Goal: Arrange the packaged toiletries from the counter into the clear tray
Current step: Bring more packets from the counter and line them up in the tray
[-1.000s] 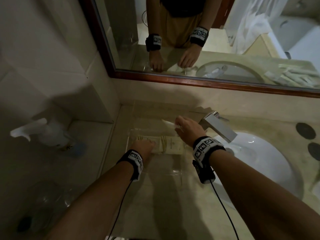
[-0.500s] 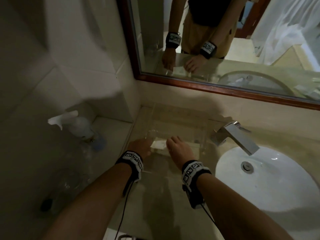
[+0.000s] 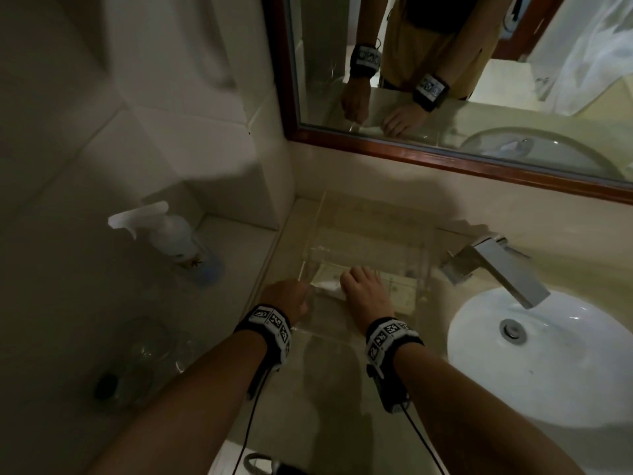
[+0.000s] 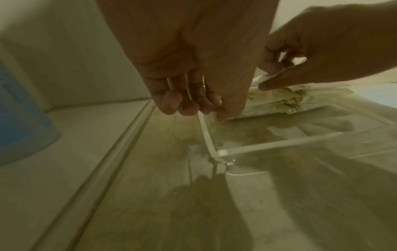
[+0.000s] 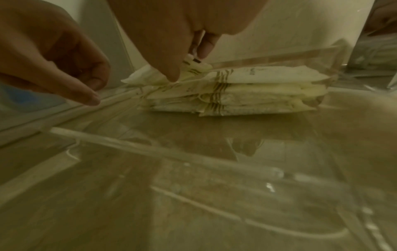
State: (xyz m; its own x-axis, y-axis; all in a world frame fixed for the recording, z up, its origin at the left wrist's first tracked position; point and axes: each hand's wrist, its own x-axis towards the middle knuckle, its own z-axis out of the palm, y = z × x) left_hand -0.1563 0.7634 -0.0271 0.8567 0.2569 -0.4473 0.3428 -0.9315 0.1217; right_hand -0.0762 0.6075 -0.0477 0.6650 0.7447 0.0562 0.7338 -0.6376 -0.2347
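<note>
Beige counter (image 3: 329, 389) beside a sink (image 3: 548, 354): both hands reach the clear tray (image 3: 423, 269). Left wrist view: left hand (image 4: 193, 71) pinches its side wall. Right wrist view: right hand (image 5: 171, 34) pinches a packet (image 5: 193, 67) (topmost) over stacked packets (image 5: 247, 95) inside.

The clear tray (image 3: 423, 269) looks like glossy transparent plastic; the packets (image 5: 257, 88) are matt, crinkled paper; the table (image 3: 329, 389) is polished stone; the tap (image 3: 496, 269) is brushed metal.
</note>
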